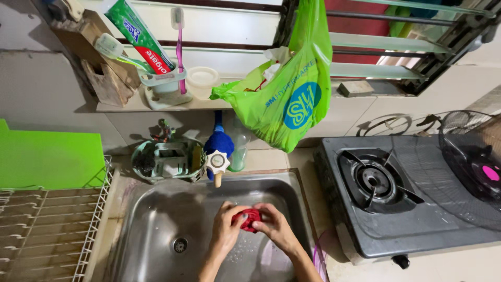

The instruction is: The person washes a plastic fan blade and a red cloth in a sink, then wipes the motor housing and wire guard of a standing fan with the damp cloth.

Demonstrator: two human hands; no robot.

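Note:
Both my hands meet over the steel sink [151, 209] and squeeze a small red cloth [248, 218] between them. My left hand [228, 224] wraps its fingers around the cloth's left side. My right hand [275, 225] grips the right side, fingers curled over it. Just above them is the tap [217, 159], with a blue body and a white cross handle. The sink drain [180, 245] lies to the left of my wrists.
A wire dish rack [47, 230] and a green board [49, 159] are left of the sink. A gas stove [396, 198] stands on the right, with a fan guard [469, 162] over its far side. A green plastic bag [292, 99] hangs above the counter. A soap holder [167, 159] sits behind the sink.

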